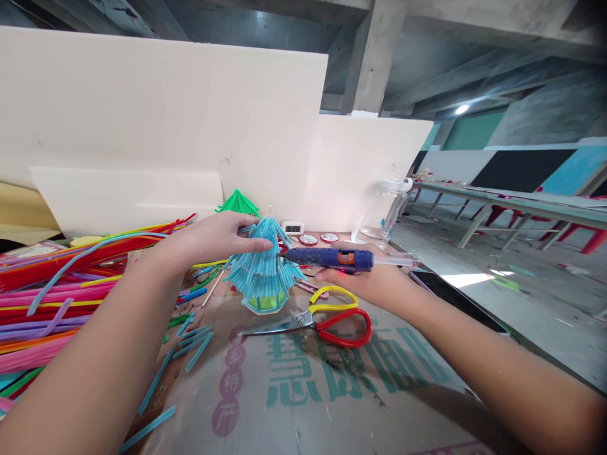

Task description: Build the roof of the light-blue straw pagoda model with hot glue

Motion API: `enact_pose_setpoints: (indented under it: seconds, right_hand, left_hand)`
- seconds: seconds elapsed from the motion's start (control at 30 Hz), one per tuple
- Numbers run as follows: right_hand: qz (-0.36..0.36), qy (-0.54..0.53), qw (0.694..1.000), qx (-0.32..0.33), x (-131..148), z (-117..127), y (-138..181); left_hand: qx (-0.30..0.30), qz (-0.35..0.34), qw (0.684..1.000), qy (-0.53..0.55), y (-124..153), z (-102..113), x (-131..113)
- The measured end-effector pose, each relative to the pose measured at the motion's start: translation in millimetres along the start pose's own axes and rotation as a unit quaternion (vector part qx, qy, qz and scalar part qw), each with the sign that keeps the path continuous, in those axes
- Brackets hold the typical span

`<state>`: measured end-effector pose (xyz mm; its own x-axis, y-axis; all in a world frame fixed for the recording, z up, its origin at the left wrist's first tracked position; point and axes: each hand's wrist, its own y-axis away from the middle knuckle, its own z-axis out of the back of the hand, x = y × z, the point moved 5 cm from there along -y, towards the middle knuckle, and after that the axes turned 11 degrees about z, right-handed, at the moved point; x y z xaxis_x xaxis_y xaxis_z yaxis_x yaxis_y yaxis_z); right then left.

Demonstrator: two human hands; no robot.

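Observation:
A light-blue tiered tower (265, 272), made of pipe-cleaner strips, stands upright on the table. My left hand (227, 237) grips its upper part from the left, thumb across the front. In my right hand (365, 281) is a blue glue gun (329, 258), its nozzle pointing left at the tower's middle tier; a clear glue stick sticks out of its back end. Whether the nozzle touches the strips I cannot tell. Just in front of the tower lie scissors (310, 321) with one yellow and one red handle. Short cut blue pieces (193, 343) are scattered to the left.
Bundles of coloured pipe cleaners (52, 303) cover the left side. Behind the tower are a green umbrella-shaped piece (238, 202), a small digital clock (293, 227) and two round tins (318, 239). A clear bottle (383, 212) stands back right, and a dark phone (458, 300) lies along the right edge.

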<state>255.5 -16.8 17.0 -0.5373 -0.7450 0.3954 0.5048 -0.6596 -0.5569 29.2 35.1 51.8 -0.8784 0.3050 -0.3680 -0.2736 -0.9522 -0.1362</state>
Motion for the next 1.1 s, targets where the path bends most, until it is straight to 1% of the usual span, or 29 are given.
enact_pose_setpoints:
  seconds: [0.17, 0.3, 0.4, 0.6, 0.8, 0.9, 1.1]
  right_hand:
    - [-0.025, -0.055, 0.998, 0.006, -4, -3, 2]
    - [-0.035, -0.033, 0.999, 0.010, -7, -2, 3]
    - [-0.023, -0.015, 1.000, 0.000, -5, 0, 2]
    - [-0.011, 0.076, 0.997, -0.018, 6, 5, -1]
    - [-0.003, 0.030, 0.999, -0.015, 2, 3, 0]
    - [0.000, 0.043, 0.999, -0.022, 2, 4, 0]
    - [-0.007, 0.054, 0.998, -0.019, 5, 6, -1]
  left_hand:
    - [0.002, 0.001, 1.000, -0.005, -1, 0, 1]
    - [-0.002, -0.001, 1.000, -0.011, -1, 0, 3]
    - [-0.001, -0.003, 1.000, -0.013, -2, -1, 4]
    - [0.000, -0.006, 1.000, -0.004, -2, 0, 4]
    - [0.027, -0.021, 0.999, 0.009, 0, -2, 1]
    - [0.043, -0.018, 0.999, 0.009, 0, -3, 0]
    - [0.055, -0.014, 0.998, 0.016, 0, -4, 1]
